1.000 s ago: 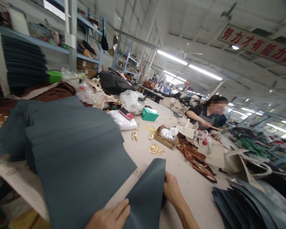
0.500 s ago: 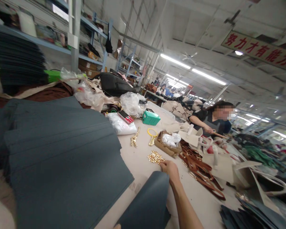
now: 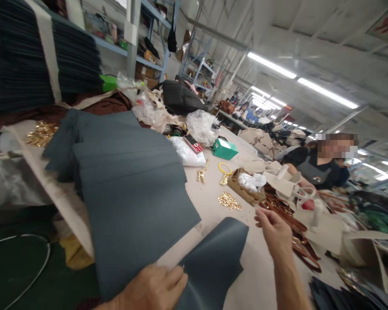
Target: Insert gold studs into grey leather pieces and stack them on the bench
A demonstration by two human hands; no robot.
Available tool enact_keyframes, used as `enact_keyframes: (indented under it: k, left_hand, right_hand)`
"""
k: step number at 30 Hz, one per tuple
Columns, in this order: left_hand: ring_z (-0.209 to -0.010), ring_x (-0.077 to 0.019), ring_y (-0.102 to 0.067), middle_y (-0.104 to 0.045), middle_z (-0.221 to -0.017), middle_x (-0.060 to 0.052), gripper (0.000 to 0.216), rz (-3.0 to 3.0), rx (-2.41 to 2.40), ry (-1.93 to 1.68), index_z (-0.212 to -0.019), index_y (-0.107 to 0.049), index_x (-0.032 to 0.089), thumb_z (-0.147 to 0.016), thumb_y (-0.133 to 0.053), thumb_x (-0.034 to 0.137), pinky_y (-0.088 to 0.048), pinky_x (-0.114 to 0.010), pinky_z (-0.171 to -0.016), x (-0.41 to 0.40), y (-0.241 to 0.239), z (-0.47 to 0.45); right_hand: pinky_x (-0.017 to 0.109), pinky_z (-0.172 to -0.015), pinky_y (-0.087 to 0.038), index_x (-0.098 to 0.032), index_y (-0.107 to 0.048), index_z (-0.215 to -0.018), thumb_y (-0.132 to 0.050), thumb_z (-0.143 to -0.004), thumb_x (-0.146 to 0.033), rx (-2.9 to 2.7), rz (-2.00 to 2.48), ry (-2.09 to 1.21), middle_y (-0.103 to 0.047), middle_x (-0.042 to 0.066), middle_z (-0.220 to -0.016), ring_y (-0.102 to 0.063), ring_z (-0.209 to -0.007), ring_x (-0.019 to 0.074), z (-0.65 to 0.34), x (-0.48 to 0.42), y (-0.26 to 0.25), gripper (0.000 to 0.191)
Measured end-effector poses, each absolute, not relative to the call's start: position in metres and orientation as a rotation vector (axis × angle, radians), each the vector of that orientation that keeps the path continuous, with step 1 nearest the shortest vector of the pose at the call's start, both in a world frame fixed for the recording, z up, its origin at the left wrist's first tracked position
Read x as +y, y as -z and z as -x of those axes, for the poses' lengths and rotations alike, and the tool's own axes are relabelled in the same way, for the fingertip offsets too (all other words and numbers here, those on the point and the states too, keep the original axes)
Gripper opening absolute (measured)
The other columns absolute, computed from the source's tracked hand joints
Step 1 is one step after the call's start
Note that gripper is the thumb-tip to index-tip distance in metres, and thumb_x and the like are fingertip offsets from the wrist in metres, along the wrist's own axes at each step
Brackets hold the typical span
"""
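My left hand [image 3: 153,285] is closed on the near left edge of a loose dark blue-grey leather piece [image 3: 218,258], which curls up on the table. To its right, over the pale tabletop, my right hand [image 3: 273,228] has its thumb and fingertips pinched together; whatever they hold is too small to make out. A heap of small gold metal fittings [image 3: 229,201] lies just beyond, left of that hand. A large stack of matching leather pieces [image 3: 132,189] covers the table's left side.
Beyond the heap stand a cardboard box [image 3: 242,187] with white plastic, a yellow ring [image 3: 225,168] and a teal box [image 3: 225,149]. Brown straps [image 3: 299,234] and beige bag parts [image 3: 323,228] crowd the right. A co-worker [image 3: 320,168] is across the table.
My right hand has left the gold fittings and moved right and nearer. My left hand has come more into view at the leather piece's edge. The camera view has shifted left.
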State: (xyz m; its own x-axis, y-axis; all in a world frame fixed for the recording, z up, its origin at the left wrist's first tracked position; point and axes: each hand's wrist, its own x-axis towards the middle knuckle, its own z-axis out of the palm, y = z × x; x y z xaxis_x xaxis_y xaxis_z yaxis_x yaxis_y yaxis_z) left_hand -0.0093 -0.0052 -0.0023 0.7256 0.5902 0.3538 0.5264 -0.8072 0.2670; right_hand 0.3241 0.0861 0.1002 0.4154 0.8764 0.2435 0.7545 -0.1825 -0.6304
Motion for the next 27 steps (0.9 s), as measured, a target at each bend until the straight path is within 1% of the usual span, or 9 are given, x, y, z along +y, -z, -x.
enact_keyframes:
  k: [1,3,6,9,11,18,20,23,27]
  left_hand:
    - [-0.085,-0.022,-0.064,-0.065,-0.113,-0.01,0.052,-2.75,0.896,-0.544,-0.126,-0.05,0.017,-0.078,-0.068,0.024,-0.05,-0.03,-0.076,-0.007,-0.004,0.01]
    - [-0.087,-0.0246,-0.063,-0.063,-0.115,-0.012,0.058,-2.71,0.861,-0.39,-0.127,-0.049,0.015,-0.075,-0.07,0.032,-0.05,-0.034,-0.076,-0.008,-0.016,0.01]
    - [-0.079,-0.0244,-0.062,-0.064,-0.109,-0.01,0.053,-2.722,0.821,-0.299,-0.123,-0.05,0.014,-0.077,-0.066,0.034,-0.05,-0.036,-0.067,-0.007,-0.026,0.01]
    - [-0.073,-0.024,-0.061,-0.063,-0.099,-0.006,0.044,-2.774,0.813,-0.313,-0.113,-0.054,0.015,-0.077,-0.066,0.036,-0.05,-0.038,-0.061,-0.006,-0.028,0.01]
    - [-0.071,-0.0238,-0.06,-0.063,-0.095,-0.004,0.041,-2.81,0.806,-0.341,-0.109,-0.055,0.014,-0.076,-0.066,0.037,-0.05,-0.039,-0.059,-0.006,-0.026,0.01]
    - [-0.07,-0.0221,-0.06,-0.063,-0.095,-0.003,0.036,-2.833,0.795,-0.426,-0.104,-0.055,0.015,-0.078,-0.065,0.038,-0.05,-0.039,-0.057,-0.006,-0.02,0.01]
    - [-0.07,-0.0219,-0.06,-0.062,-0.095,-0.003,0.035,-2.83,0.796,-0.443,-0.102,-0.055,0.016,-0.078,-0.065,0.038,-0.049,-0.038,-0.056,-0.007,-0.022,0.01]
    - [-0.07,-0.0219,-0.06,-0.062,-0.093,-0.003,0.033,-2.824,0.804,-0.448,-0.102,-0.055,0.016,-0.08,-0.065,0.038,-0.049,-0.037,-0.057,-0.007,-0.023,0.01]
    - [-0.068,-0.021,-0.059,-0.062,-0.091,-0.004,0.033,-2.826,0.797,-0.47,-0.103,-0.055,0.015,-0.081,-0.064,0.039,-0.047,-0.037,-0.055,-0.007,-0.022,0.011]
  right_hand:
    - [0.029,-0.065,-0.05,-0.013,-0.067,-0.097,-0.056,-0.083,-0.052,-1.414,1.879,-0.316,-0.07,0.007,-0.077,-0.064,-0.067,0.0199,-0.312,0.073,-0.105,0.043]
    - [0.026,-0.061,-0.049,-0.017,-0.068,-0.089,-0.061,-0.082,-0.05,-1.586,1.723,-0.549,-0.067,0.003,-0.07,-0.061,-0.063,0.0176,-0.278,0.048,-0.109,0.034]
    - [0.025,-0.06,-0.045,-0.02,-0.068,-0.081,-0.056,-0.089,-0.037,-1.933,1.624,-0.791,-0.065,0.001,-0.069,-0.06,-0.064,0.0158,-0.22,0.018,-0.099,0.023]
    - [0.024,-0.067,-0.044,-0.02,-0.066,-0.077,-0.052,-0.09,-0.023,-2.118,1.567,-0.833,-0.066,0.001,-0.074,-0.061,-0.07,0.0152,-0.185,0.005,-0.078,0.019]
    - [0.024,-0.069,-0.043,-0.02,-0.064,-0.076,-0.051,-0.089,-0.018,-2.164,1.556,-0.839,-0.066,0.001,-0.076,-0.062,-0.072,0.0149,-0.177,0.003,-0.068,0.019]
    - [0.024,-0.071,-0.041,-0.019,-0.066,-0.074,-0.052,-0.087,-0.016,-2.208,1.656,-0.812,-0.067,0.001,-0.078,-0.062,-0.075,0.0152,-0.173,0.006,-0.069,0.019]
    - [0.023,-0.069,-0.039,-0.019,-0.066,-0.071,-0.054,-0.084,-0.015,-2.172,1.724,-0.825,-0.067,0.001,-0.074,-0.062,-0.072,0.0152,-0.169,0.009,-0.073,0.019]
    - [0.023,-0.061,-0.036,-0.018,-0.065,-0.063,-0.055,-0.078,-0.013,-2.107,1.827,-0.898,-0.066,0.0,-0.066,-0.06,-0.064,0.014,-0.165,0.015,-0.076,0.018]
    - [0.021,-0.055,-0.033,-0.017,-0.065,-0.062,-0.057,-0.073,-0.012,-2.067,1.81,-1.055,-0.063,-0.002,-0.061,-0.056,-0.058,0.0119,-0.17,0.021,-0.075,0.015]
